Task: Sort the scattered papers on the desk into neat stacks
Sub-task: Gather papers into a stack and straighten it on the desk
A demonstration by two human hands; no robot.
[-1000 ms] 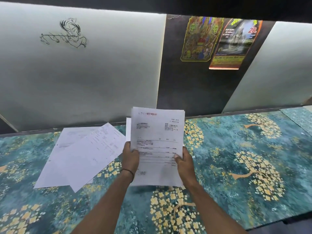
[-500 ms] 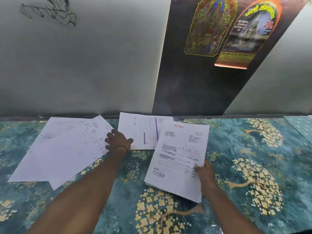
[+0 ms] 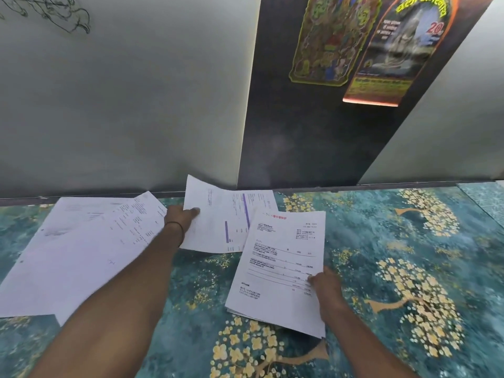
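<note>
Toward the lower middle of the frame, a thin stack of printed sheets (image 3: 283, 268) lies tilted on the worktop (image 3: 409, 282). The right grip (image 3: 327, 290) is closed on its right edge, thumb on top. Just up and left, the left grip (image 3: 181, 218) is clamped on a sheet with purple bars (image 3: 218, 230), curling its left edge off the surface, while the stack overlaps its lower right corner. Two loose sheets (image 3: 81, 241) lie askew at the left.

Gathering seems to be the step in hand. Next, the purple-barred sheet likely needs carrying onto the stack and squaring there.

Whether that grip holds one sheet or two is unclear. The print is too small to read, and the left sheets run off the frame.
</note>
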